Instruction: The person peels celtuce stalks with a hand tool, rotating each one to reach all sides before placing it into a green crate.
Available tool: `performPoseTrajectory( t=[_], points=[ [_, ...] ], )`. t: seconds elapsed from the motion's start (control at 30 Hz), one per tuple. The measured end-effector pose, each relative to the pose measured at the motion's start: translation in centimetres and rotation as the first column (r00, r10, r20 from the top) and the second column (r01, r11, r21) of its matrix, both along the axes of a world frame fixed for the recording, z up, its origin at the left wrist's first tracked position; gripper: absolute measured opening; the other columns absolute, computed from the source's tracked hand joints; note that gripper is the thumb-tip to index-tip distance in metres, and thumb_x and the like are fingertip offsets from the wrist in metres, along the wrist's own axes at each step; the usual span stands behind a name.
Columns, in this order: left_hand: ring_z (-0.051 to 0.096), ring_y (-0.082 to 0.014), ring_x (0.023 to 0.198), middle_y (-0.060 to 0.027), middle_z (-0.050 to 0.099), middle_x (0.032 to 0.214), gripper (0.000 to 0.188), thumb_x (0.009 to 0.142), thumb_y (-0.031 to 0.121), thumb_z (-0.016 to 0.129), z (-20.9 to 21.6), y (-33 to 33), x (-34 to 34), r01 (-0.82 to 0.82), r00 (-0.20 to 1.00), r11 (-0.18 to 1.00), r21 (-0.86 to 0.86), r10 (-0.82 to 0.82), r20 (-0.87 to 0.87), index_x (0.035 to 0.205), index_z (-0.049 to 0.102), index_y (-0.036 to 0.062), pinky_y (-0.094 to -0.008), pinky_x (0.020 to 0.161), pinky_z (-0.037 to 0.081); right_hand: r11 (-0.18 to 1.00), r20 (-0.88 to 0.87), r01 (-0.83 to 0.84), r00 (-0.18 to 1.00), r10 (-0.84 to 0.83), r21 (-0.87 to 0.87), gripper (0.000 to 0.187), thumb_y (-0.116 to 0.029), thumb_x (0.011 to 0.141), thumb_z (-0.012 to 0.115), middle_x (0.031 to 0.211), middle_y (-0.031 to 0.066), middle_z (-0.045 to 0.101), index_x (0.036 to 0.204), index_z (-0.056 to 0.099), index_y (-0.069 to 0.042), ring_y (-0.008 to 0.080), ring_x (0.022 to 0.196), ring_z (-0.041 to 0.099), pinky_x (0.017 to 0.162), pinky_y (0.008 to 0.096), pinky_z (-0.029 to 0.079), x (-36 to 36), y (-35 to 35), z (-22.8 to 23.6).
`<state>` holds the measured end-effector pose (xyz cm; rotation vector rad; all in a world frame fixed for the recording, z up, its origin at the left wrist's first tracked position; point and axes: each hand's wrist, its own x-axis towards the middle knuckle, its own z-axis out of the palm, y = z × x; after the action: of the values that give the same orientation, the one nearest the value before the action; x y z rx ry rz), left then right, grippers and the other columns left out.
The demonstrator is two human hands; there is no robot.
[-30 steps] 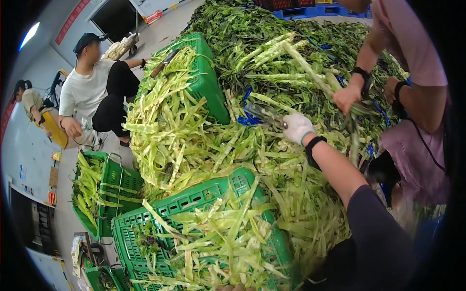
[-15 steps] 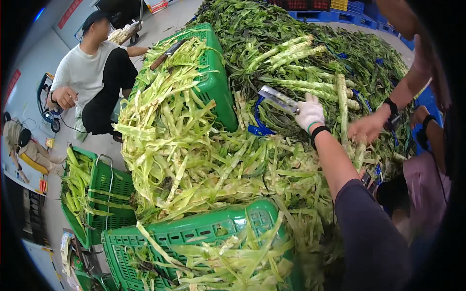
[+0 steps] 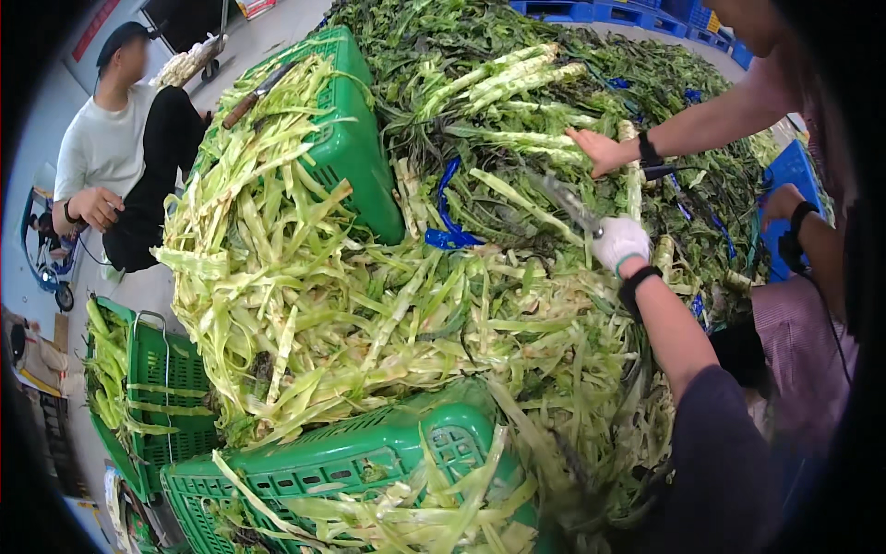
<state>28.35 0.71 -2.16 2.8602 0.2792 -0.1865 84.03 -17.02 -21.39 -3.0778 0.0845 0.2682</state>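
My right hand [image 3: 621, 244], in a white glove, is closed round the handle of a broad-bladed knife [image 3: 565, 198]. The blade points up and left and is blurred by motion. Close beside it a pale green strip or thin stalk [image 3: 526, 205] slants across the dark leaves. Celtuce stalks [image 3: 517, 78] with knobbly pale skin lie farther off on the leaf heap. A co-worker's bare hand [image 3: 604, 150] reaches in from the right, fingers stretched over the stalks. Peelings [image 3: 388, 305] cover the middle, left of my hand. My left hand is out of view.
Green crates stand upper left [image 3: 355, 152], at the bottom [image 3: 452, 429] and at the left [image 3: 171, 392]. Another knife [image 3: 258, 92] rests on the peelings. A seated person [image 3: 111, 157] is at the left. The co-worker's other hand [image 3: 783, 205] is near a blue crate [image 3: 789, 171].
My gloved hand has come a little nearer to me with the knife. The co-worker's hand has moved up and left onto the stalks. The whole view has shifted slightly.
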Motion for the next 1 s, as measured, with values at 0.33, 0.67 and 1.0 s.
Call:
performPoseTrajectory(
  t=[0.33, 0.67, 1.0],
  points=[
    [0.058, -0.0458, 0.104, -0.0248, 0.058, 0.117, 0.041, 0.077, 0.024, 0.063, -0.6, -0.3, -0.7, 0.038, 0.991, 0.999, 0.038, -0.042, 0.131, 0.112, 0.062, 0.0038, -0.0575, 0.090, 0.047, 0.953, -0.199, 0.238, 0.959, -0.200, 0.190, 0.044, -0.028, 0.079, 0.062, 0.126, 0.0179, 0.065, 0.120, 0.069, -0.011, 0.0339, 0.118, 0.061, 0.099, 0.0402, 0.049, -6.1, -5.8, -5.2],
    [0.052, -0.0491, 0.113, -0.0280, 0.054, 0.125, 0.050, 0.082, 0.027, 0.058, -1.0, -0.5, -1.8, 0.047, 0.972, 0.999, -0.021, -0.041, 0.231, 0.124, 0.060, 0.0006, -0.0602, 0.100, 0.041, 0.951, -0.224, 0.092, 0.974, -0.024, 0.296, 0.050, -0.036, 0.073, 0.069, 0.109, 0.0239, 0.070, 0.108, 0.072, -0.001, 0.0357, 0.103, 0.068, 0.091, 0.0405, 0.053, -11.3, -6.8, 2.2],
    [0.050, -0.0466, 0.121, -0.0253, 0.054, 0.131, 0.050, 0.087, 0.030, 0.058, -1.4, -0.6, -2.4, 0.108, 0.963, 0.994, 0.013, -0.108, 0.245, 0.130, 0.057, 0.0025, -0.0589, 0.107, 0.037, 0.938, -0.428, 0.207, 0.901, -0.072, 0.277, 0.066, -0.040, 0.086, 0.062, 0.147, 0.0167, 0.051, 0.138, 0.055, -0.001, 0.0330, 0.132, 0.051, 0.104, 0.0429, 0.043, -14.6, -7.3, -1.0]
  ],
)
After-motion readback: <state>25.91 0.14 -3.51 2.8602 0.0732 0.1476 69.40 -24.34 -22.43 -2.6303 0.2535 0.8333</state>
